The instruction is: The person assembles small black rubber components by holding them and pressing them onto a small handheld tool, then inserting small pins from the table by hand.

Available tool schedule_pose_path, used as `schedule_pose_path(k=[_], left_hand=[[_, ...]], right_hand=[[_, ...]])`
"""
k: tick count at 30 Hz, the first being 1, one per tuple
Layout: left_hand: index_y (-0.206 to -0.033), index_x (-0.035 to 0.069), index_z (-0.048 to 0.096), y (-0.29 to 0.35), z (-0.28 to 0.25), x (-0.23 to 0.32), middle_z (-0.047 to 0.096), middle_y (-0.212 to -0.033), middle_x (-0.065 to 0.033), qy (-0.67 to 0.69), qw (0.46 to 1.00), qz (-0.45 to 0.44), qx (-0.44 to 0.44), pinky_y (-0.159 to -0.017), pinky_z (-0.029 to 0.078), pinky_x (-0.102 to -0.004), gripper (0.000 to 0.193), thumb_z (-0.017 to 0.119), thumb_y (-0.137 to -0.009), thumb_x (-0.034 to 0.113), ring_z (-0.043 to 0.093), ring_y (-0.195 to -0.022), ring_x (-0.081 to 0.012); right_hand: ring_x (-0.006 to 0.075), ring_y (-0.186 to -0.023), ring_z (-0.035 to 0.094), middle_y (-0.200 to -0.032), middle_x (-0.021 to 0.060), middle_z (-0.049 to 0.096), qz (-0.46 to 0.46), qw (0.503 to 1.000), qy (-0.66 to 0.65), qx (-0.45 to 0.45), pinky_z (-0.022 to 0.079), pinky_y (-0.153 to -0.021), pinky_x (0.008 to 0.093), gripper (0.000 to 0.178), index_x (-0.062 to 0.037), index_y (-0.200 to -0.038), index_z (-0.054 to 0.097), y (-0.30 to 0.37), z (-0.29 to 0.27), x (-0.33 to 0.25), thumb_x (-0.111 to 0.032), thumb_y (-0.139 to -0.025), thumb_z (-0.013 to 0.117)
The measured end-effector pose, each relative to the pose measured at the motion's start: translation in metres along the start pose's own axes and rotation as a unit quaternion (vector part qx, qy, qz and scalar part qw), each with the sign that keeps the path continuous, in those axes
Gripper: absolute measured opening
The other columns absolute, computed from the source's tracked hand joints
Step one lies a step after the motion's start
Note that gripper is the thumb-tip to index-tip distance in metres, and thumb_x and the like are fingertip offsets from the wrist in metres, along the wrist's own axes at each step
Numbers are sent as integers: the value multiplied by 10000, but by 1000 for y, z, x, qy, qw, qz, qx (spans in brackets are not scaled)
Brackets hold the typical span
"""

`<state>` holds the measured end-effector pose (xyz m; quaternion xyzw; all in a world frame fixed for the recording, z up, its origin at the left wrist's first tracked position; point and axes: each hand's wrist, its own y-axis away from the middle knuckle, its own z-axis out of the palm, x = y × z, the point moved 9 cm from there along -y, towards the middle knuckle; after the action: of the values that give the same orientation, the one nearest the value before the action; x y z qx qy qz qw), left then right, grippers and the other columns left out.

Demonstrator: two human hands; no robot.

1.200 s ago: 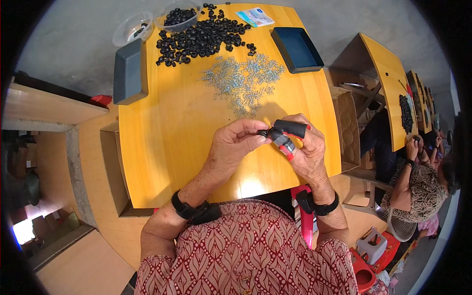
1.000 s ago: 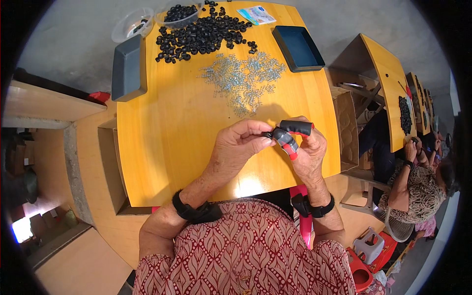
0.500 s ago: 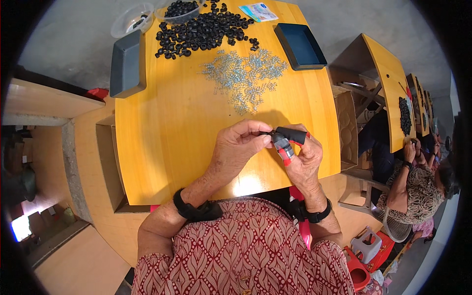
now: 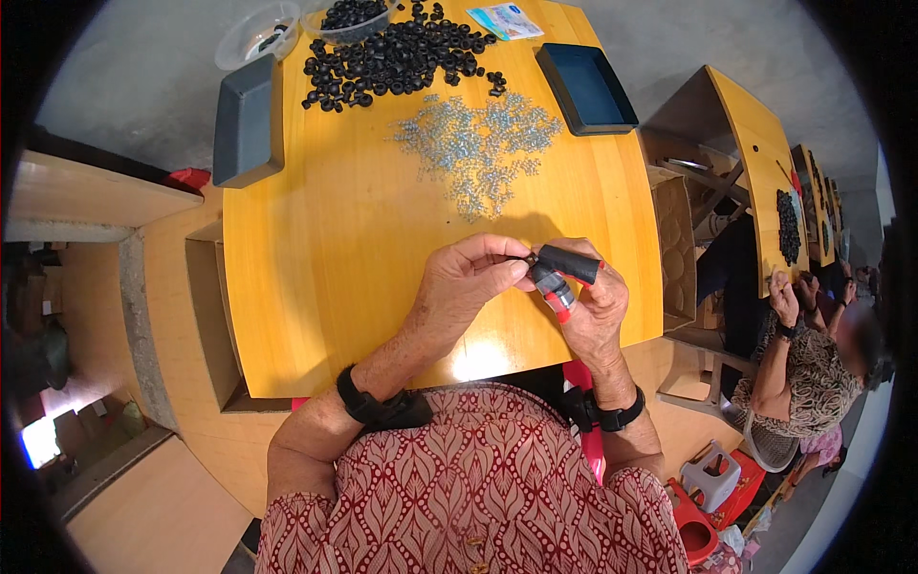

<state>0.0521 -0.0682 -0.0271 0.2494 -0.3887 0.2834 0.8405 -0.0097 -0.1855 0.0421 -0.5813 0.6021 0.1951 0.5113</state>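
Note:
Over the near part of the yellow table (image 4: 316, 287), both hands meet at a small dark part (image 4: 531, 259). My left hand (image 4: 459, 287) pinches it between thumb and index finger, the other fingers curled. My right hand (image 4: 595, 304) closes on the part from the other side. Its index finger wears a black sleeve (image 4: 571, 263), and its thumb is wrapped in grey and red tape (image 4: 555, 290). The fingertips hide most of the part. Beyond the hands lies a spread of small shiny metal pieces (image 4: 478, 143), with a heap of black ring-like parts (image 4: 392, 62) behind it.
Shallow dark trays stand at the table's left (image 4: 251, 124) and right (image 4: 585, 91) edges. Clear plastic tubs (image 4: 256, 36) and a printed packet (image 4: 505, 21) sit at the back. To the right, another person (image 4: 803, 373) works at a separate table (image 4: 751, 163).
My hands stay together in nearly the same place, with the right fingers slightly shifted around the small part. The person at the right has raised their hands a little.

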Motion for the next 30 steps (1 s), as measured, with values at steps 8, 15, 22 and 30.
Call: schedule_pose_path(k=[8, 15, 22, 30], left_hand=[[-1108, -48, 617, 1, 2, -2, 661, -1009, -89, -16, 1000, -8, 1, -843, 527, -268, 202, 605, -922, 33, 654, -900, -152], [-1110, -44, 620, 2, 3, 1, 662, -999, -80, -31, 999, 8, 6, -839, 529, -264, 203, 601, -929, 45, 652, -902, -144], [-1068, -50, 623, 0, 6, 2, 668, -970, -81, -60, 998, 19, -3, -834, 532, -264, 172, 579, -947, 65, 661, -885, -142], [-1075, -17, 637, 0, 2, -4, 673, -973, -60, -78, 997, 14, -10, -832, 519, -276, 178, 597, -943, 94, 658, -885, -145]], right_hand=[[210, -883, 652, -922, 88, 672, 35, 997, -67, 32, 518, -786, 311, 254, -23, -991, 689, 5, -2, 13, 23, -748, 743], [233, -898, 650, -943, 98, 666, -1, 1000, 5, 8, 522, -787, 330, 261, -32, -987, 684, -1, 0, 2, 16, -738, 747], [271, -898, 641, -932, 113, 657, -53, 997, 54, -10, 517, -777, 352, 247, -44, -953, 672, -8, -5, -11, -17, -722, 755], [272, -892, 640, -931, 111, 657, -60, 994, 76, -41, 516, -772, 351, 229, -42, -954, 685, -7, 0, -17, -18, -733, 743]])
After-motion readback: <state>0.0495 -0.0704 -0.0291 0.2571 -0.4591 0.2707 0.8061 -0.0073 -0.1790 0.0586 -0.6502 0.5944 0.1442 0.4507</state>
